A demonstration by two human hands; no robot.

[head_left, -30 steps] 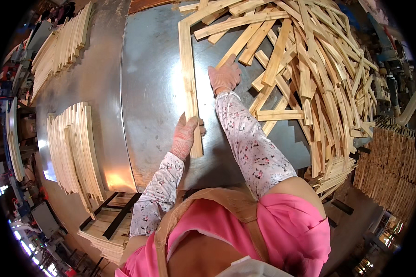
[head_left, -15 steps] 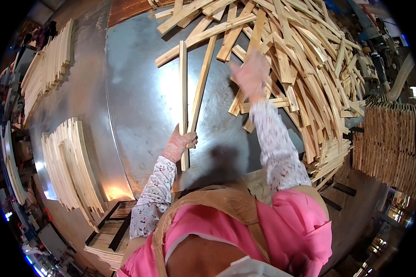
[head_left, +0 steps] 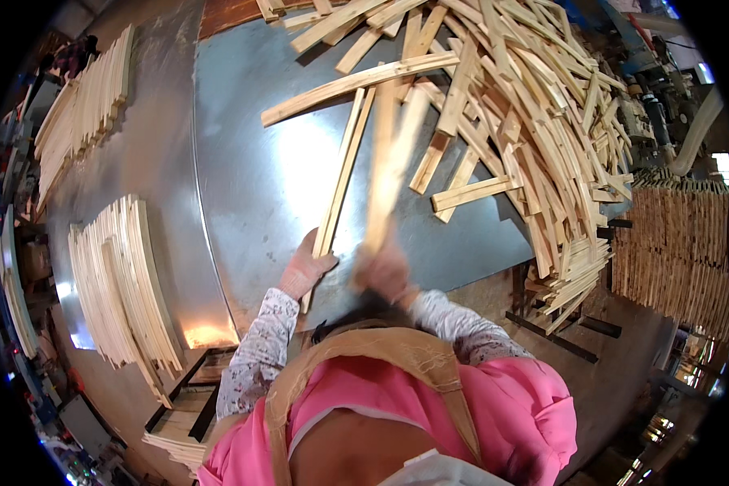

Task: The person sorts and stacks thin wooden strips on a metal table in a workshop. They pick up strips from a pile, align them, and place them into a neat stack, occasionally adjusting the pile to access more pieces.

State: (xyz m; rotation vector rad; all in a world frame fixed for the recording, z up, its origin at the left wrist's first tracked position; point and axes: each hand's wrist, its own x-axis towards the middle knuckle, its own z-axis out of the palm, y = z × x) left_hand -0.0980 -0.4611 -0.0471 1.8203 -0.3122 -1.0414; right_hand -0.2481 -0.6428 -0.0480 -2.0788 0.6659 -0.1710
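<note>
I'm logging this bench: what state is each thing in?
Left hand: closed around two slats
Left-hand slats: together, slanted
Right hand: closed on wood, blurred
Right-hand wood: blurred, count unclear
Heap of slats: loose, crisscrossed
Near left row: lined up, one slat on top
Far left row: lined up
Right stack: layered

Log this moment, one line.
left hand: gripping two wooden slats; right hand: holding blurred wood, count unclear; loose slat pile: metal tabletop, right side

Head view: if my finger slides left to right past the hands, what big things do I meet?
Nearer row of wooden slats, left hand, right hand, low stack of slats, tall wood stack.
</note>
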